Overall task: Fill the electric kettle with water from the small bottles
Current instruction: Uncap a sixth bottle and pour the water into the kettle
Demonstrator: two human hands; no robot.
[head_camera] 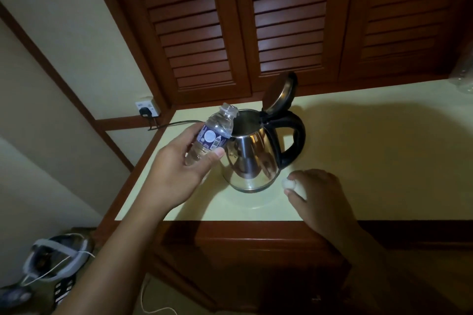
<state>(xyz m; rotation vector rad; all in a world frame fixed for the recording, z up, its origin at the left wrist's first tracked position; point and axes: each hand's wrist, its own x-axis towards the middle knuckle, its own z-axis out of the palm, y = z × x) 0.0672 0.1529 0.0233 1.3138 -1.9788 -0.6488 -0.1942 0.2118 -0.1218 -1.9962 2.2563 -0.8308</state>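
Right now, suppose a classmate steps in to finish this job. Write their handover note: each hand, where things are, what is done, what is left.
Left hand grips the small bottle, uncapped, tilted with its mouth by the rim of the kettle.
Right hand, resting on the counter, pinches a small white thing, likely the cap.
The kettle stands on the counter, lid up.
Done: lid open, bottle uncapped.
Left: pour the water in; the kettle's water level is not visible.

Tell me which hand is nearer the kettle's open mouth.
Left. The left hand holds the bottle at the rim of the kettle; the right hand rests on the counter by its base, pinching a small white thing.
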